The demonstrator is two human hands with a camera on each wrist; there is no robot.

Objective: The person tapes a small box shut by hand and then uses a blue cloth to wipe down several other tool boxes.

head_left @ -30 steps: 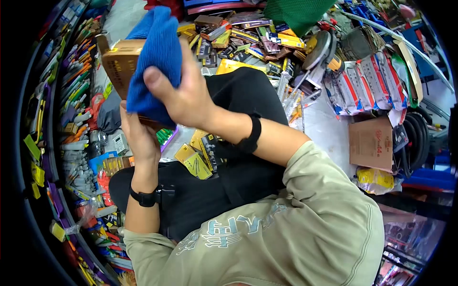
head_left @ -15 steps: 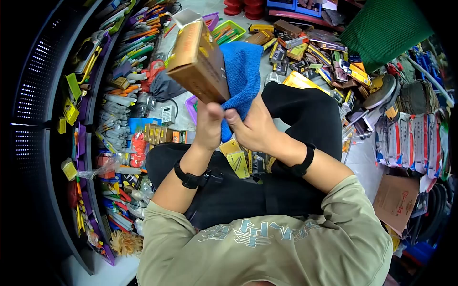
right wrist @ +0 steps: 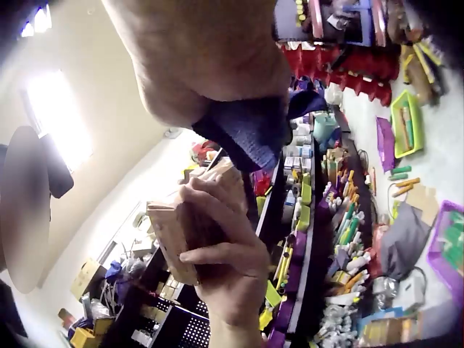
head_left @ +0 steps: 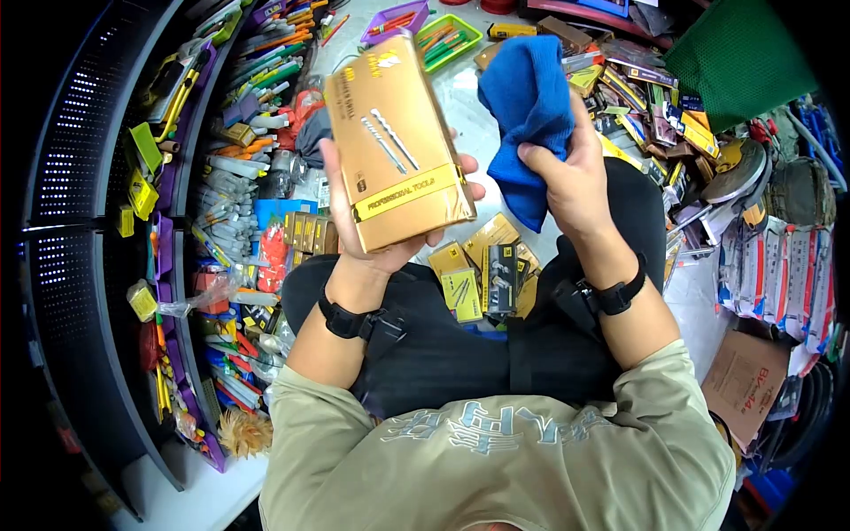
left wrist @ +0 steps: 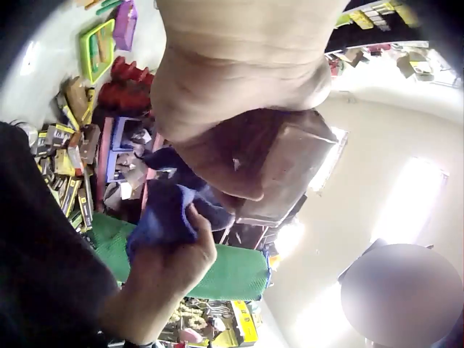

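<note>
My left hand (head_left: 372,264) grips a gold cardboard box (head_left: 398,133) from beneath, thumb along one side and fingertips round the other. Its broad face, with a picture of two drill bits and a yellow "PROFESSIONAL TOOLS" band, faces up toward the head camera. Off to the right, apart from the box, my right hand (head_left: 575,181) holds a bunched blue cloth (head_left: 527,115) with the thumb pressed over it. In the right wrist view the fingers of the left hand (right wrist: 235,268) curl round the box (right wrist: 170,239).
Small gold and yellow packets (head_left: 460,292) lie between the crossed legs. Pens and markers crowd the shelving (head_left: 80,292) at left. A green tray (head_left: 452,44) and purple tray (head_left: 390,18) are ahead. Many small boxes are heaped at right, beside green mesh (head_left: 735,62) and a carton (head_left: 748,380).
The cloth was against the box, with both hands together; now the right hand has drawn it away to the right. The box has turned so its printed broad face shows.
</note>
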